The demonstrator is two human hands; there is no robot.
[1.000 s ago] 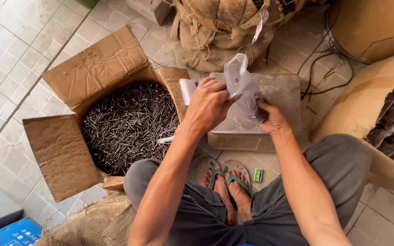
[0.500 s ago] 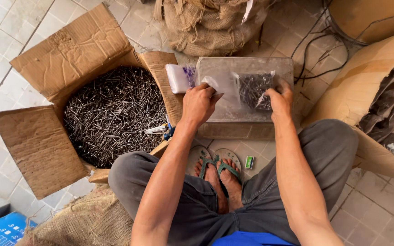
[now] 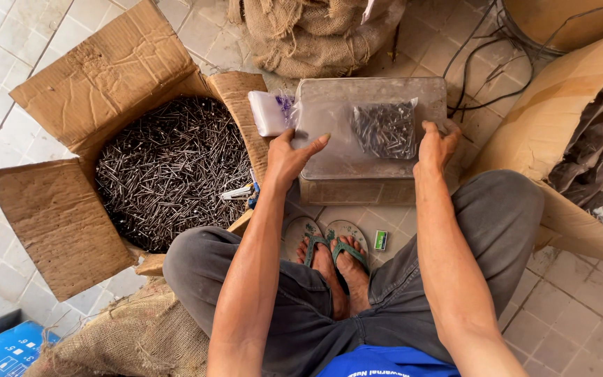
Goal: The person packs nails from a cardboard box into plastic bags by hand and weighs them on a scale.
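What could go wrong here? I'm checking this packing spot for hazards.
The clear bag of nails lies on the metal scale with neither the left hand nor the right hand gripping it; nail points might pierce the thin plastic. The open cardboard box of loose nails sits close to feet in sandals, so spilled nails could be stepped on.

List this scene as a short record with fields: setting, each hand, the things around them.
setting: tiled floor, person sitting low, feet in green sandals
left hand: open, fingers spread at the left edge of the grey metal scale platform
right hand: open, beside the clear plastic bag of dark nails lying on the platform
left of hands: open brown cardboard box of loose dark nails
by the box: stack of clear empty bags
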